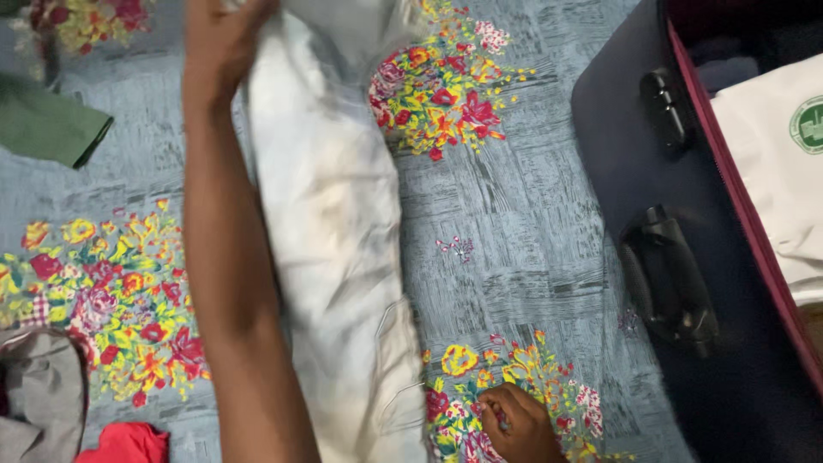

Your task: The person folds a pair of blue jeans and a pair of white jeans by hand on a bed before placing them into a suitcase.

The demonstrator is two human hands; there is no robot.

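Head view: your left hand [219,39] clamps the far end of the white garment [330,231], long axis running from you away up the floral bedsheet [514,240]; your right hand [514,424] lies closed on the sheet just beside its near end. Open suitcase [677,257] on the right. Left fingers blurred, cut off

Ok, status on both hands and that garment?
Left hand gripping white garment at far end. Right hand pressed on floral sheet beside near end. Suitcase open, right.
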